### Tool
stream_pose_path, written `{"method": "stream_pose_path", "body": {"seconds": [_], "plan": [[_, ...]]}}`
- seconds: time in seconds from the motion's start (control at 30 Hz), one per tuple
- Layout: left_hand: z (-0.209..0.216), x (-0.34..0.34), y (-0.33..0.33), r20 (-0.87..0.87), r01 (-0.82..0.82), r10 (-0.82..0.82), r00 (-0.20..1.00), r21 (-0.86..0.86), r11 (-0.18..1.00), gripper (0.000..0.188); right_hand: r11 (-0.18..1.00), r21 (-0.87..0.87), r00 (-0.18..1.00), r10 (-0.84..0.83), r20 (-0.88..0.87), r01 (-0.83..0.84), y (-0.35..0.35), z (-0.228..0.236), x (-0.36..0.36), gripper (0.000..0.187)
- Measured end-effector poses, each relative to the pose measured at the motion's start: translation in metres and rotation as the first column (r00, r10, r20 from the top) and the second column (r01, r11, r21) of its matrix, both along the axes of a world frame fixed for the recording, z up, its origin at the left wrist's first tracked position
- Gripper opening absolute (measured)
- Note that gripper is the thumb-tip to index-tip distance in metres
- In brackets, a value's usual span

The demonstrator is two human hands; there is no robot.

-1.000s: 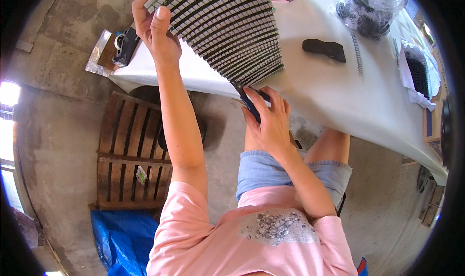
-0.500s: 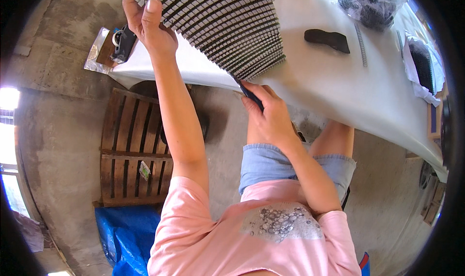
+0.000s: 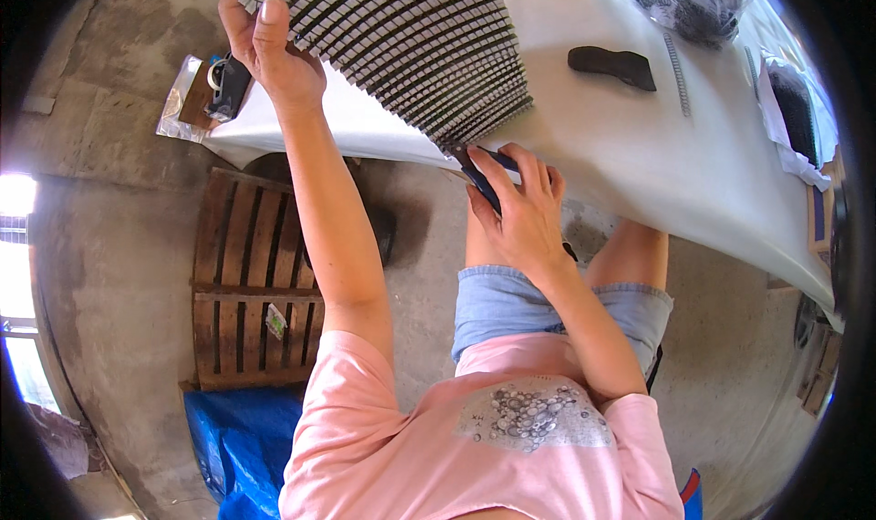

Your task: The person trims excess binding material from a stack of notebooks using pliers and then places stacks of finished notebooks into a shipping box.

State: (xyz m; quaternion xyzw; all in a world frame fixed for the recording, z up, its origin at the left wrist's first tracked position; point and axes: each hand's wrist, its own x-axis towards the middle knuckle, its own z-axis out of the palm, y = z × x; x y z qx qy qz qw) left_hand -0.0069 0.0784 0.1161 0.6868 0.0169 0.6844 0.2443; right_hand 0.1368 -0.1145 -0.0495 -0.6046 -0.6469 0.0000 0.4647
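My left hand grips the left edge of a sheet of small pale pieces in rows, split by dark strips. The thumb lies on top of it, and the other fingers are partly hidden. In my right hand are pliers or cutters with dark blue handles. These handles stand apart, and the tool's head meets the sheet's near corner. Its jaw tips are too small to make out. To the right, a black curved flat piece lies on the white-covered table.
A narrow grey strip lies beside the black piece. Farther right are a clear bag of dark things and a dark mesh piece in white wrapping. A tape dispenser sits at the table's left corner. A wooden pallet is below.
My right hand's fingers have spread and the tool's handles have parted, with its head at the sheet's near corner. My left hand and the sheet have shifted slightly left.
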Motion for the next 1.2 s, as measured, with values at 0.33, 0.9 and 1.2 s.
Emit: {"method": "stream_pose_path", "body": {"seconds": [0.33,0.9,1.2], "plan": [[0.001,0.0,-0.001,-0.011,-0.03,0.031,0.999,0.007,1.0,0.047,0.985,-0.13,0.992,0.109,-0.061,-0.116,0.0,0.009,-0.002,0.038],[0.001,0.001,-0.003,-0.017,-0.017,0.016,1.0,-0.023,1.0,0.046,1.0,-0.017,1.0,0.022,0.021,-0.022,0.001,-0.001,0.004,0.041],[0.003,0.007,-0.007,-0.003,-0.085,0.085,0.996,-0.03,0.996,0.044,1.0,-0.011,0.994,-0.01,0.111,0.011,0.005,0.0,0.001,0.045]]}}
